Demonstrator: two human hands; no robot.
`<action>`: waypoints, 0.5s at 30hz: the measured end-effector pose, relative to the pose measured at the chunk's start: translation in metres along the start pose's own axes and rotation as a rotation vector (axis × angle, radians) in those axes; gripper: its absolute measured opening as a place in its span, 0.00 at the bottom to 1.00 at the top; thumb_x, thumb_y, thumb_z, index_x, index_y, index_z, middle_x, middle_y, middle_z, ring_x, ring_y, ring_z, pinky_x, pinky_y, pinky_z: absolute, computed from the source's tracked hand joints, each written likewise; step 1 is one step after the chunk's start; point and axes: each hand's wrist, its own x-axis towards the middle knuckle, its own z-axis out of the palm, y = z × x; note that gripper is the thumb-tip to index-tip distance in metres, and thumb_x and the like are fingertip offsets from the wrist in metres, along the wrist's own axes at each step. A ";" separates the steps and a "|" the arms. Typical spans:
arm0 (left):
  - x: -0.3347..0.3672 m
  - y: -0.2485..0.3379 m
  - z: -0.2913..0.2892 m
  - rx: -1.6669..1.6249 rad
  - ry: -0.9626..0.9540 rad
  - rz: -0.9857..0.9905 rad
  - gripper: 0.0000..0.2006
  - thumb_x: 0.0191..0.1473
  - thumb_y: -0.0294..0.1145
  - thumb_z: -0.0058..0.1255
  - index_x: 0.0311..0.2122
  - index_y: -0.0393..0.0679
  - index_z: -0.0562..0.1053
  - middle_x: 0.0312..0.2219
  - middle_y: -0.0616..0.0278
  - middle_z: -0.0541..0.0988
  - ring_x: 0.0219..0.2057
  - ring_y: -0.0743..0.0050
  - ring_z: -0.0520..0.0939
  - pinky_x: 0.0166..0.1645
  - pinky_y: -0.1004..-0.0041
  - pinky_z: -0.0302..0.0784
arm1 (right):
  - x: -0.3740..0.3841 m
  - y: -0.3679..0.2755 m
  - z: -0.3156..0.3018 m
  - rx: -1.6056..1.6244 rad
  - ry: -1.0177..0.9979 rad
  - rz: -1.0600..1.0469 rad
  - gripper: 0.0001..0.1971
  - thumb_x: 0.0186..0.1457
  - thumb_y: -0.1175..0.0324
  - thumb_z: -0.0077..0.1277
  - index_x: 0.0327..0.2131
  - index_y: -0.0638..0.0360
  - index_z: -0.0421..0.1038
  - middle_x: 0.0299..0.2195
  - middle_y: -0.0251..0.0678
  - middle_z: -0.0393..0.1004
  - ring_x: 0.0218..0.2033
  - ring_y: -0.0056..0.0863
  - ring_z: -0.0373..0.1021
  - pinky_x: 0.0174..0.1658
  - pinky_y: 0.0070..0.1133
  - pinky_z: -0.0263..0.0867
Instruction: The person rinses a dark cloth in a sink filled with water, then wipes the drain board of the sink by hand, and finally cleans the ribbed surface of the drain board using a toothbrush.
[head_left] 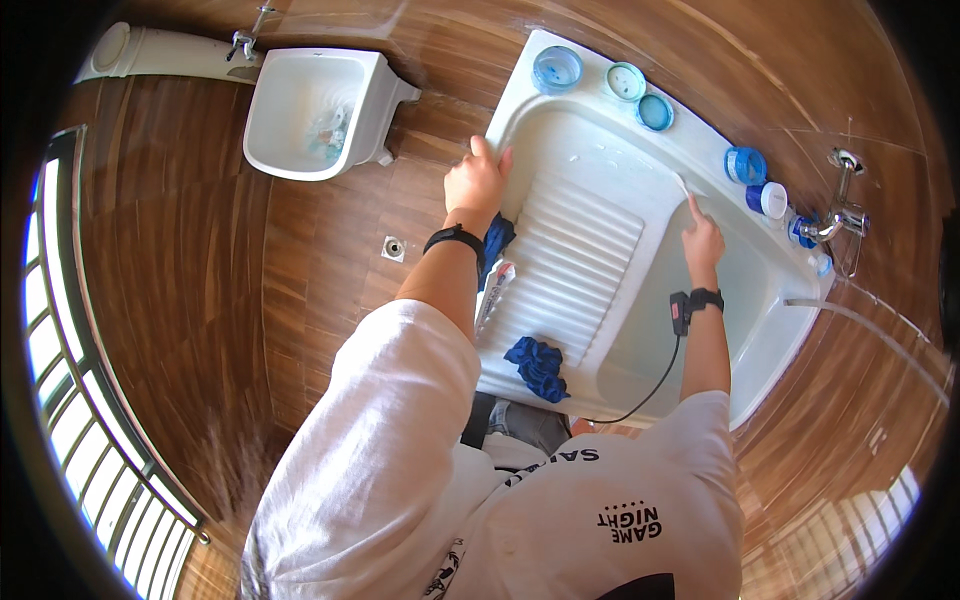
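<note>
"Brown wood-patterned walls; where's the action?"
"White sink, before the person: left hand clamped on its rim, right hand over the basin, index extended; can't tell if it grips."
"Step?"
"Probably scrubbing; next calls for steady pressure."

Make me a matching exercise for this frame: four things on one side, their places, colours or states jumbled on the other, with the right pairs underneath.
Things
1. Left hand
2. Right hand
3. Crumpled cloths
4. Drain

Descriptions
A. Dark blue
B. Set in the floor
C. At the sink's left rim
D. Index finger stretched out

Pairs: 1-C, 2-D, 3-A, 4-B
</note>
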 end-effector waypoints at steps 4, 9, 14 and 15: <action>0.001 0.003 0.001 -0.009 0.013 0.005 0.21 0.49 0.51 0.41 0.28 0.40 0.59 0.13 0.52 0.72 0.16 0.53 0.76 0.19 0.64 0.73 | 0.002 -0.016 0.019 0.114 0.065 -0.015 0.30 0.36 0.78 0.47 0.46 0.35 0.65 0.24 0.40 0.71 0.24 0.40 0.68 0.27 0.32 0.63; 0.001 0.005 0.002 -0.038 -0.001 0.014 0.20 0.49 0.51 0.41 0.28 0.40 0.59 0.13 0.51 0.72 0.16 0.53 0.76 0.20 0.63 0.73 | 0.030 -0.144 0.002 0.234 -0.090 -0.286 0.27 0.38 0.76 0.44 0.45 0.37 0.66 0.20 0.43 0.70 0.23 0.42 0.68 0.27 0.32 0.64; 0.000 0.003 -0.002 -0.041 0.009 -0.003 0.20 0.49 0.50 0.41 0.27 0.40 0.59 0.13 0.51 0.72 0.16 0.52 0.76 0.20 0.63 0.73 | 0.043 -0.177 -0.012 0.115 -0.119 -0.393 0.25 0.40 0.75 0.44 0.45 0.37 0.66 0.20 0.43 0.70 0.22 0.41 0.69 0.26 0.34 0.64; 0.001 0.004 -0.001 -0.043 0.008 -0.003 0.20 0.49 0.50 0.41 0.27 0.40 0.59 0.13 0.51 0.72 0.16 0.52 0.76 0.20 0.63 0.73 | 0.047 -0.169 -0.012 0.141 -0.125 -0.278 0.25 0.40 0.75 0.44 0.45 0.36 0.66 0.20 0.43 0.71 0.22 0.41 0.69 0.27 0.33 0.64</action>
